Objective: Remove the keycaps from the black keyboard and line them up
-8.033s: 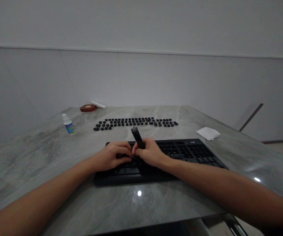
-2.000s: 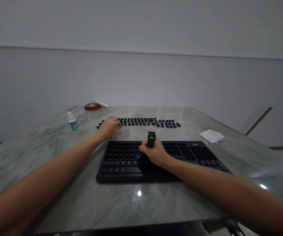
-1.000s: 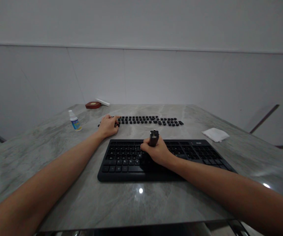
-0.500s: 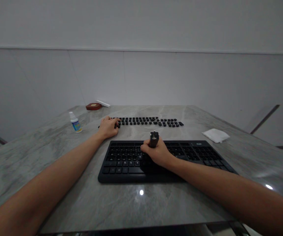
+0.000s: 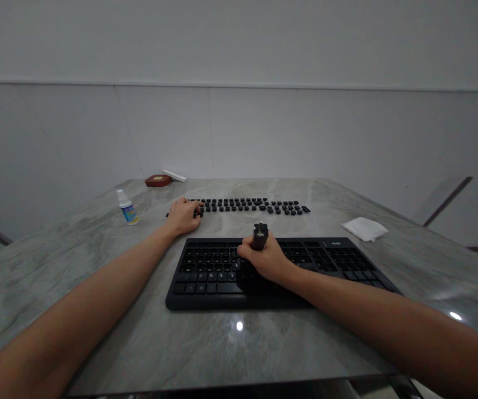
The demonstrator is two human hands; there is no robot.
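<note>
My right hand (image 5: 266, 257) is closed around an upright black tool (image 5: 260, 237) with small metal parts at its top. It rests over the middle of the black keyboard (image 5: 239, 302), and the tool's lower end is hidden by the hand. Many key positions on the keyboard are bare of caps, while caps remain in the front rows. Farther back, my left hand (image 5: 184, 216) lies on the table at the left end of rows of loose black keycaps (image 5: 239, 205). Its bent thumb and fingers close on a keycap there, partly hidden.
A white spray bottle (image 5: 127, 209) with a blue label stands at the left. Behind it are a reddish-brown box (image 5: 158, 180) and a white flat object (image 5: 174, 175). To the right lies a folded white cloth or tissue (image 5: 364, 229) on the grey marbled table (image 5: 159, 349).
</note>
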